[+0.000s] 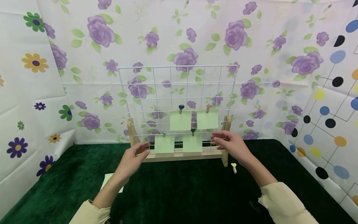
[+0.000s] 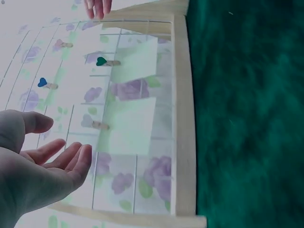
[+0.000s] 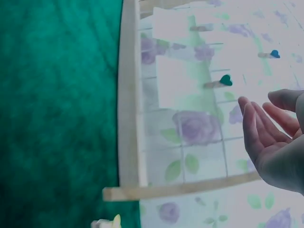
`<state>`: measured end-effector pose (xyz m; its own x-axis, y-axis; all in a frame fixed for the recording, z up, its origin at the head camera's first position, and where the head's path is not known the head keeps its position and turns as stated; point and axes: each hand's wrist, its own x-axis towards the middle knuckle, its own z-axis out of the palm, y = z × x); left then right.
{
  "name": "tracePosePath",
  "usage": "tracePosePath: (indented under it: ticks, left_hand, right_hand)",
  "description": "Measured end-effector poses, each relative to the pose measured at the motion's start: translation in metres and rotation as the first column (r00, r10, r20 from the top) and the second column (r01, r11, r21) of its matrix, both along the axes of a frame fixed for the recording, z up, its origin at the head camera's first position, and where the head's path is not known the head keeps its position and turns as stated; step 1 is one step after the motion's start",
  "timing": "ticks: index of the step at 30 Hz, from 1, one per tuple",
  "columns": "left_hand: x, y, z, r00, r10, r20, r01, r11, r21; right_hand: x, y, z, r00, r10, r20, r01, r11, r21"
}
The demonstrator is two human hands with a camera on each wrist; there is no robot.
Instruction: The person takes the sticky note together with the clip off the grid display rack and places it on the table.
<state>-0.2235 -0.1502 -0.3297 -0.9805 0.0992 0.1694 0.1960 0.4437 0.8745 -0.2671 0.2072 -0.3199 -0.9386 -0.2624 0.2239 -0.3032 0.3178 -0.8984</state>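
Observation:
A white wire grid point(image 1: 179, 90) stands in a wooden frame point(image 1: 181, 154) on green cloth. Four pale green notes hang on it from heart pegs: blue point(image 1: 181, 107), pink point(image 1: 208, 107), dark green point(image 1: 193, 131) and pale point(image 1: 164, 132). My left hand point(image 1: 145, 151) hovers by the frame's left post, fingers relaxed and holding nothing; in the left wrist view it point(image 2: 52, 161) is palm-up beside the grid point(image 2: 118, 156). My right hand point(image 1: 221, 141) hovers near the right post, also holding nothing, and shows fingers spread point(image 3: 266, 128) near the green peg point(image 3: 225, 80).
A yellow heart peg point(image 1: 234, 167) lies on the cloth right of the frame's foot. A loose green note point(image 1: 107, 179) lies on the cloth under my left forearm. Flowered sheets wall in the back and left, a dotted sheet the right.

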Motion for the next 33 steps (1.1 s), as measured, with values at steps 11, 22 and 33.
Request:
tracePosePath:
  ticks: [11, 22, 33]
  left_hand:
    - [-0.028, 0.037, 0.019, 0.998, 0.014, -0.058, -0.010, 0.998, 0.061]
    - [-0.045, 0.050, 0.037, 0.998, 0.043, -0.047, -0.032, 0.976, 0.215]
    - [-0.061, 0.062, 0.046, 0.998, 0.062, -0.016, -0.055, 0.964, 0.261]
  right_hand:
    - [-0.008, -0.038, 0.037, 0.992, -0.017, -0.125, 0.023, 0.999, 0.041]
    - [-0.014, -0.067, 0.059, 0.987, -0.049, -0.153, 0.050, 0.999, 0.004]
    - [-0.029, -0.083, 0.076, 0.981, -0.050, -0.188, 0.059, 0.997, 0.042]
